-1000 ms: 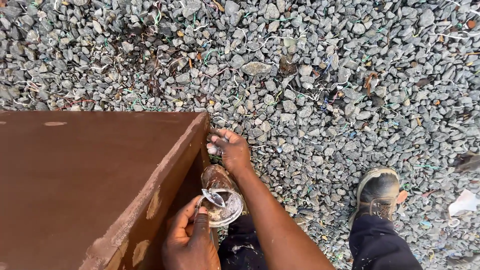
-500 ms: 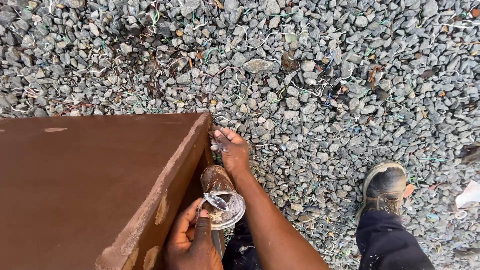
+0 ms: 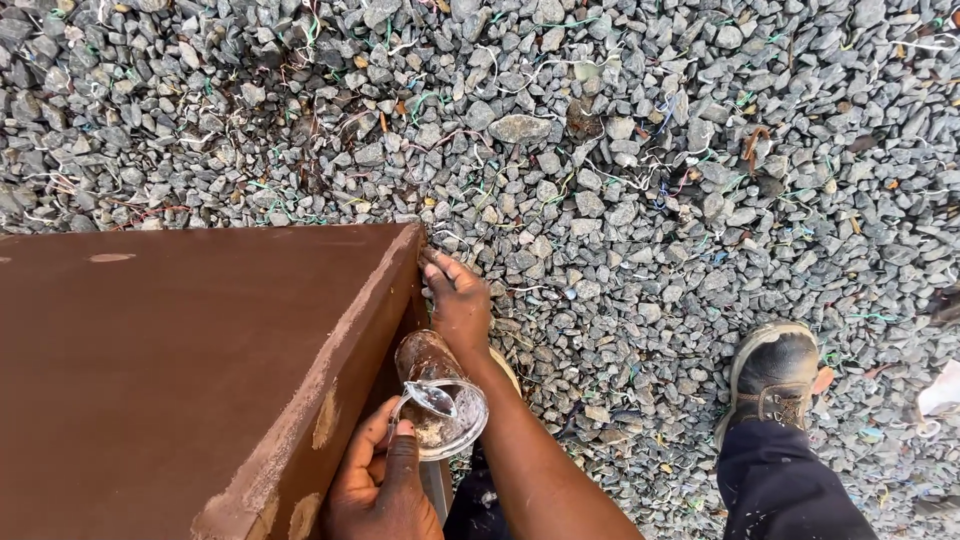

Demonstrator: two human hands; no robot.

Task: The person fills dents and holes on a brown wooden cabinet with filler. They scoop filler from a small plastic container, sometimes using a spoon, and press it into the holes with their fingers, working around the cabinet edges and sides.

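So there's one big brown box (image 3: 170, 370), flat-topped, matte rust-coloured paint with a few tan patches scraped or filled along its right edge, and everything else sits around that box. Two hands in view, both the person's own. The left hand (image 3: 385, 485) is at the box's near right corner, its grip clamped on one clear plastic cup (image 3: 440, 400), thumb up against the rim; the cup is tipped on its side, mouth facing the camera, with some pale gritty stuff inside and a torn flap of clear film hanging off the rim. The right hand (image 3: 458, 300) is just past the cup, up against the far right corner of the box, fingers together and pressed on the box's side edge; can't tell if anything is pinched under them. One boot (image 3: 775, 375) shows well off to the right of the box, scuffed grey-brown leather with a rounded toe, and dark trousers (image 3: 790, 485) above it with light specks. The ground all round the box is loose grey gravel (image 3: 640, 150), angular chunky stones, with lots of thin bits of coloured wire scraps (image 3: 480, 190) mixed in, green, white and reddish.
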